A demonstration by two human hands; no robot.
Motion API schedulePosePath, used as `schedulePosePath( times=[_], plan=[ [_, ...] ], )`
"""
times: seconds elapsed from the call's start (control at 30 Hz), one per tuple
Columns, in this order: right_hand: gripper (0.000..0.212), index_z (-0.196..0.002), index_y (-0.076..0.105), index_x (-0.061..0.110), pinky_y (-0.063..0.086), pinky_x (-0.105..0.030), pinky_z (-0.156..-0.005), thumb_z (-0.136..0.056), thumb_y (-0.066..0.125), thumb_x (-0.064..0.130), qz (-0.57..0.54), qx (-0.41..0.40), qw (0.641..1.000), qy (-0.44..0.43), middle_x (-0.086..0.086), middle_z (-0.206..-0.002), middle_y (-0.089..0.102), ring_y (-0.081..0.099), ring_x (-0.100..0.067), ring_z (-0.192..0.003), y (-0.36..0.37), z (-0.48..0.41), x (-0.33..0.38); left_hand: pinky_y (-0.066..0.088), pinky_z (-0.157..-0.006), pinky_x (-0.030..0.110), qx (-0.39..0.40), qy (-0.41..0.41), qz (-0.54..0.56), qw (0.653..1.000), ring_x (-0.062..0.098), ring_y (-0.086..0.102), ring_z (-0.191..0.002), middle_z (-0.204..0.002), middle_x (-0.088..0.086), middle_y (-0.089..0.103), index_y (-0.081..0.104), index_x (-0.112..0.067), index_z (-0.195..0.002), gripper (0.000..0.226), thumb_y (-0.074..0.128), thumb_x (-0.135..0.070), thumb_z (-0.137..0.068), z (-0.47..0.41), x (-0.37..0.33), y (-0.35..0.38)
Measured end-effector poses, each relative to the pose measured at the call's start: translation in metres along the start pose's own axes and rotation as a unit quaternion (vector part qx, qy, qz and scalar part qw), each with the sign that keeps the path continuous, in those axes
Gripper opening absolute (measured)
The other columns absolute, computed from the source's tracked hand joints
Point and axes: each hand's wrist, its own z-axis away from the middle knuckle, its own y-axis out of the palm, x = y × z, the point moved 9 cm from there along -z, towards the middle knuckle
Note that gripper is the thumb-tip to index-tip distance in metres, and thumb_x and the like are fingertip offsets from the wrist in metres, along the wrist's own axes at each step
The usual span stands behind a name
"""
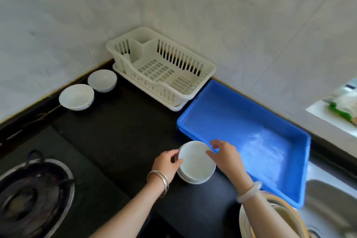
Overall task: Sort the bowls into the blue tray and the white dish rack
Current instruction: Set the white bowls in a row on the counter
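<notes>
left hand (168,162) and right hand (226,155) both grip the top bowl (197,162) of a stack (193,180) on the counter (125,131), beside the blue tray (231,118); rack (210,67) and two bowls (76,97) (102,80) stand behind.

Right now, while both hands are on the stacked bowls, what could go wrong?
1. The left hand and right hand grip only the top bowl at its rim; it might slip and strike the lower bowls under it.
2. The blue tray stands right beside these bowls, so the top bowl, once lifted, could knock against the tray's near wall.
</notes>
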Motion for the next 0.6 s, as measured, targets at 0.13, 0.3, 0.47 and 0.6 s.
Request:
schedulePosePath(
  times=[0.13,0.3,0.47,0.6],
  plan=[
    [0.019,-0.099,0.065,0.013,0.038,-0.028,-0.066,-0.084,0.063,0.023,-0.020,-0.015,1.000,0.013,-0.005,-0.096,0.068,0.060,-0.026,-0.094,0.010,0.010,-0.008,0.045,-0.098,0.031,-0.027,-0.006,-0.027,0.999,0.019,0.056,-0.114,-0.127,0.003,0.055,0.050,-0.019,-0.131,0.044,0.057,-0.024,-0.087,0.006,-0.001,0.002],
    [0.013,-0.081,0.049,0.006,0.031,-0.029,-0.057,-0.089,0.051,0.016,0.072,-0.055,0.996,0.003,-0.013,-0.085,0.062,0.049,-0.030,-0.071,0.003,0.012,0.005,0.040,-0.096,0.026,-0.037,-0.019,-0.033,0.999,0.018,0.051,-0.119,-0.131,0.002,0.051,0.050,-0.018,-0.131,0.042,0.053,-0.025,-0.090,0.007,0.000,0.003],
    [0.007,-0.085,0.038,0.008,0.029,-0.030,-0.054,-0.093,0.039,0.009,0.092,-0.066,0.993,-0.011,-0.017,-0.079,0.057,0.045,-0.031,-0.067,-0.003,0.018,0.011,0.045,-0.099,0.033,-0.032,-0.034,0.016,0.999,0.019,0.056,-0.112,-0.131,0.003,0.050,0.051,-0.019,-0.130,0.038,0.047,-0.021,-0.093,0.010,0.006,0.006],
    [0.010,-0.095,0.048,0.006,0.032,-0.031,-0.057,-0.093,0.041,0.013,0.037,-0.088,0.995,0.002,-0.019,-0.086,0.062,0.045,-0.031,-0.070,-0.016,0.025,0.002,0.048,-0.098,0.040,-0.032,-0.043,0.048,0.997,0.021,0.058,-0.108,-0.129,0.004,0.051,0.054,-0.016,-0.128,0.036,0.044,-0.024,-0.094,0.012,0.008,0.007]
  ],
)
